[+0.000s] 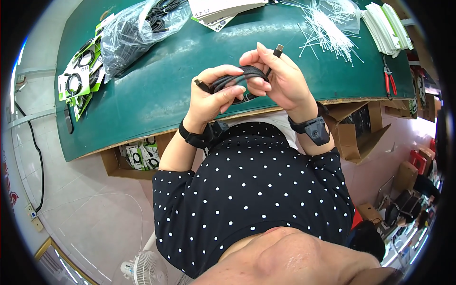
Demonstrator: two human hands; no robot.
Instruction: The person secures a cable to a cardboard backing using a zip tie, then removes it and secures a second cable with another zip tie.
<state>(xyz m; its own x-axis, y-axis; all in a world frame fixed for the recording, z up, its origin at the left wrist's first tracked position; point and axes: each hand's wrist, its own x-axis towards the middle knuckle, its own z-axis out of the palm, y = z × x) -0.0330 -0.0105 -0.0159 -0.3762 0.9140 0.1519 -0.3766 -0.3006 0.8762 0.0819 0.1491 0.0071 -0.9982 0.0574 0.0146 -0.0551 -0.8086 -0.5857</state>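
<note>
A black braided charging cable (244,76) is looped into a bundle in front of my body, held above the table's near edge. My left hand (213,92) closes round the left end of the coil, thumb and fingers pinching it. One dark plug (202,86) sticks out past the left palm. My right hand (287,83) has its lower fingers curled on the coil's right end, while its index finger and thumb point upward. The other end, a metal-tipped plug (279,49), stands up by the right hand's fingers.
On the green table (156,102) lie carded cables (76,80), a plastic bag of black cables (133,40), stacked cards (223,10), loose white zip ties (327,35), white-green packaging (387,31) and red-handled pliers (390,81). Open cardboard boxes (349,140) sit below its edge.
</note>
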